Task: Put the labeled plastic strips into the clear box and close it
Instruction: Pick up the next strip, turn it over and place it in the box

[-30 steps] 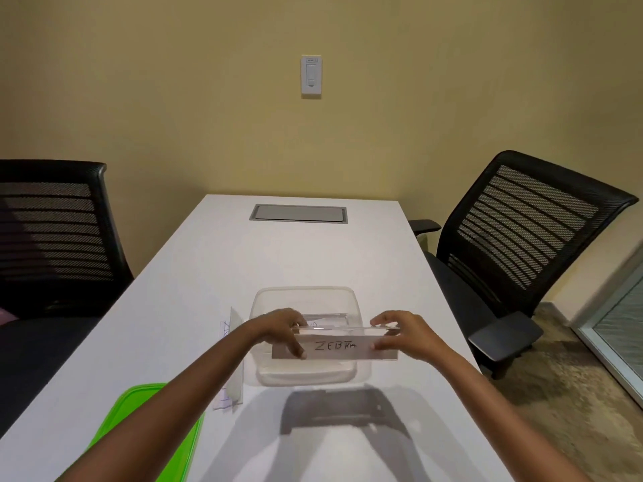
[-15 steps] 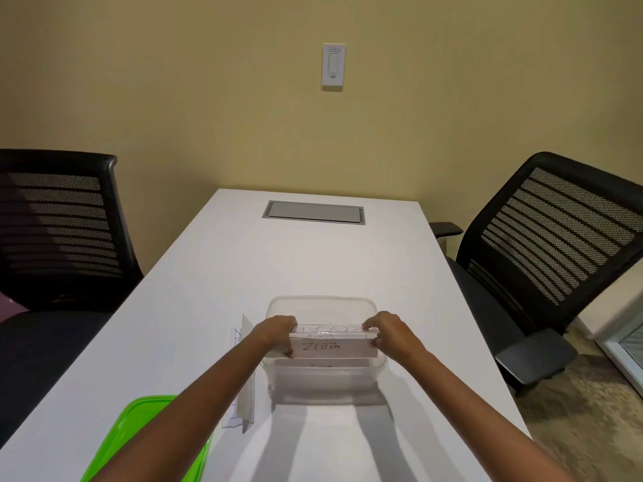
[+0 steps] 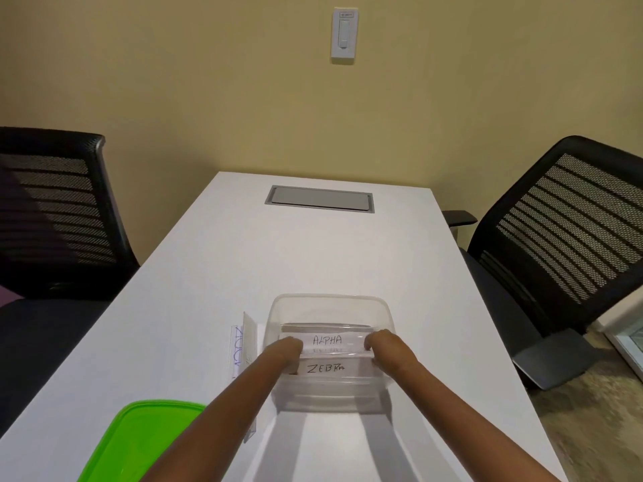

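The clear box (image 3: pixel 330 302) stands open on the white table (image 3: pixel 313 252). Inside it lies a strip marked ALPHA (image 3: pixel 327 340), and just in front of that a strip marked ZEBRA (image 3: pixel 325 369). My left hand (image 3: pixel 287 349) and my right hand (image 3: pixel 382 346) reach down into the box, one at each end of the ZEBRA strip. Their fingers curl down out of sight around its ends. More plastic strips (image 3: pixel 243 346), one with blue writing, lie on the table against the box's left side. The green lid (image 3: pixel 146 440) lies at the near left.
A grey cable hatch (image 3: pixel 320 199) is set into the far end of the table. One black mesh chair (image 3: pixel 59 217) stands at the left and another (image 3: pixel 563 245) at the right. A wall switch (image 3: pixel 343 36) is on the wall ahead.
Both hands have lowered the ZEBRA strip from above the rim down into the box, in front of the ALPHA strip, which now shows. The view has tilted and moved closer.
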`<state>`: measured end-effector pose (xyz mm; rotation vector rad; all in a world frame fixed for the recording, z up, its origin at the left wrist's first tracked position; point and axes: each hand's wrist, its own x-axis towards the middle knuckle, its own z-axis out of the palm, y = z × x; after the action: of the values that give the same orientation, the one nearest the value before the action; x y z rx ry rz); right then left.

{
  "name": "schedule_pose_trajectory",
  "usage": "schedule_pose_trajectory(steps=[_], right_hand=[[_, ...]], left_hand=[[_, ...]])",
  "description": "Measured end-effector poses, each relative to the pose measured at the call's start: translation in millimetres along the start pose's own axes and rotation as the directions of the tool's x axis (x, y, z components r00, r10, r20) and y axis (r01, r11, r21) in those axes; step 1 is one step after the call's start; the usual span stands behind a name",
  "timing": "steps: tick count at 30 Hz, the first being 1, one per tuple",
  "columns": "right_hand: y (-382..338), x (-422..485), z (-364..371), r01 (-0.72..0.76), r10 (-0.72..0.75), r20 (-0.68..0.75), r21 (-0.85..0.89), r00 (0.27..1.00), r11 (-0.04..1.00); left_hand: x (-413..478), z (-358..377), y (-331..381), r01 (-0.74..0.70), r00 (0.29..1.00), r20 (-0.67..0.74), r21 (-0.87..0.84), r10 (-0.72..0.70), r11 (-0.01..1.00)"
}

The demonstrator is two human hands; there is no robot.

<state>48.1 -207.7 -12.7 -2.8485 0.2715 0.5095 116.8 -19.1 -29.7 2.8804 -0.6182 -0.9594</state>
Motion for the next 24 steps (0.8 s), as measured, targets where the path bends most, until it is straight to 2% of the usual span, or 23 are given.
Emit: schedule_pose_trajectory(steps=[9,18,21,22,24], right_hand=[[-7,9,8,-0.013,0.016,0.024,-0.107,1.000,0.994],[-14,2,8,-0.034,0.031,-0.020,-0.168,0.999,0.985],[-17,-3,7,-0.019,0.011,-0.052,-0.147,0.999,0.989],[-18,-6,7,-0.006,-0.005,-0.081,-0.135,0.997,0.991],[-22,-11,4,0.015,-0.027,-0.137,-0.092,0.990,0.996]], left_hand=[[9,12,-1,0.009,1.000,-0.015,0.023,-0.009,1.000],[0,3,1,-0.032,0.998,-0.054,-0.085,0.027,0.996],[-17,-1,1,-0.115,0.978,-0.196,-0.223,0.071,0.968],[-24,-1,0,-0.145,0.955,-0.291,-0.276,0.061,0.950],[-40,1,-3,-0.200,0.863,-0.505,-0.317,0.013,0.927]])
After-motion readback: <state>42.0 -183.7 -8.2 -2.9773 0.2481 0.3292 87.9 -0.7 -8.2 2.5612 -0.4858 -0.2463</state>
